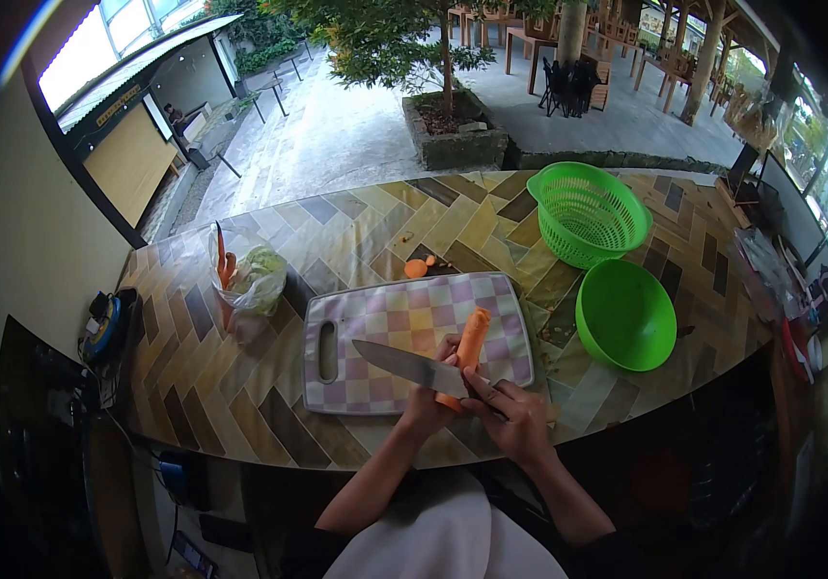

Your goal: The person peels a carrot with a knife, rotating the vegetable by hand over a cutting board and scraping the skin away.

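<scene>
My left hand [426, 409] is closed around a carrot [474, 338], which tilts up over the chopping board with its cut-looking top end pointing away from me. In my right hand [513, 417] is a kitchen knife [406, 365]; its broad blade lies across the carrot and points to the left. The handle is mostly covered by my fingers. Below both hands lies a checkered chopping board [356, 323] with a slot handle on its left side. Just beyond the board's far edge are small carrot pieces [416, 268].
A green colander [578, 217] and a green bowl [626, 314] stand to the right of the board. On the left sits a clear plastic bag [262, 285] with carrots and a pale green vegetable. The wood-patterned table [231, 386] has a curved near edge.
</scene>
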Tool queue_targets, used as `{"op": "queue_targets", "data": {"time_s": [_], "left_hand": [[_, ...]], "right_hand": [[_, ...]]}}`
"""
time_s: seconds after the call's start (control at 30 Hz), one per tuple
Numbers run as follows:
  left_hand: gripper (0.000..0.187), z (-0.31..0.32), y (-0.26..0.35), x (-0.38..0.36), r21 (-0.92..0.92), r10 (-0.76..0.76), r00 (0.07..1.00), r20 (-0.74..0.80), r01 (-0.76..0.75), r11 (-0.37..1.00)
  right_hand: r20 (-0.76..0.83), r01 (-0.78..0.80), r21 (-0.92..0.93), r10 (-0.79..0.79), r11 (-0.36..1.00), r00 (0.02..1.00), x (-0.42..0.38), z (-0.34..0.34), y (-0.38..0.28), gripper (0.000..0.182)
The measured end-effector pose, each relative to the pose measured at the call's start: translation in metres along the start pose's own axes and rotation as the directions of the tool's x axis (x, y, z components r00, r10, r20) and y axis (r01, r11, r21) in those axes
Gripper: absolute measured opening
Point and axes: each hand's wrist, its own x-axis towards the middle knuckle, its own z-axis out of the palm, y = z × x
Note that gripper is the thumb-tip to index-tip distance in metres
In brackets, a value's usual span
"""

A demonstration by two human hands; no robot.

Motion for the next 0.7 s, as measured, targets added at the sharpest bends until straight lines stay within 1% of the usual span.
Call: {"op": "queue_targets", "data": {"time_s": [0.03, 0.13, 0.2, 0.23, 0.3, 0.33, 0.4, 0.5, 0.6, 0.63, 0.7], "left_hand": [[0.034, -0.002, 0.000, 0.000, -0.006, 0.001, 1.000, 0.002, -0.001, 1.000], [0.035, -0.004, 0.000, 0.000, -0.015, 0.004, 1.000, -0.004, -0.004, 1.000], [0.034, 0.002, 0.001, -0.002, -0.008, 0.012, 1.000, -0.024, -0.012, 1.000], [0.034, -0.003, 0.000, -0.001, -0.022, 0.007, 1.000, 0.011, -0.006, 1.000], [0.032, -0.012, -0.002, 0.000, -0.049, -0.004, 0.997, 0.079, 0.008, 0.999], [0.032, -0.010, -0.002, 0.000, -0.037, -0.002, 0.998, 0.068, 0.004, 0.999], [0.032, -0.002, -0.002, -0.001, -0.010, 0.005, 0.999, 0.049, -0.004, 1.000], [0.032, -0.006, -0.003, -0.001, 0.057, 0.004, 0.998, 0.063, -0.008, 0.998], [0.031, -0.009, -0.004, -0.002, 0.044, -0.009, 0.996, 0.086, 0.005, 0.999], [0.033, -0.008, -0.003, -0.002, 0.045, -0.005, 0.998, 0.066, 0.002, 0.999], [0.036, -0.003, -0.001, -0.002, 0.048, 0.004, 1.000, 0.027, -0.006, 0.999]], "right_hand": [[-0.035, 0.013, -0.018, -0.014, 1.000, 0.999, 0.000, 0.003, -0.002, 0.051], [-0.029, -0.027, 0.018, 0.028, 0.999, 0.999, 0.002, 0.002, -0.006, 0.054], [-0.011, -0.024, 0.063, 0.025, 0.998, 1.000, 0.003, -0.001, -0.003, 0.053], [-0.001, -0.021, 0.087, 0.021, 0.996, 1.000, 0.004, -0.002, -0.002, 0.052], [0.031, -0.051, 0.079, 0.049, 0.996, 0.998, 0.006, -0.007, -0.003, 0.053], [0.049, -0.068, 0.073, 0.065, 0.995, 0.997, 0.006, -0.009, -0.004, 0.054], [0.043, -0.051, 0.075, 0.048, 0.996, 0.998, 0.006, -0.009, -0.003, 0.054], [0.026, -0.045, 0.082, 0.043, 0.996, 0.999, 0.006, -0.007, -0.004, 0.056], [-0.023, -0.027, 0.080, 0.029, 0.996, 0.999, 0.003, -0.001, -0.001, 0.058], [-0.044, -0.015, 0.078, 0.019, 0.997, 0.999, 0.002, 0.001, 0.000, 0.058], [-0.018, -0.043, 0.065, 0.044, 0.997, 0.999, 0.004, -0.001, -0.001, 0.054]]}}
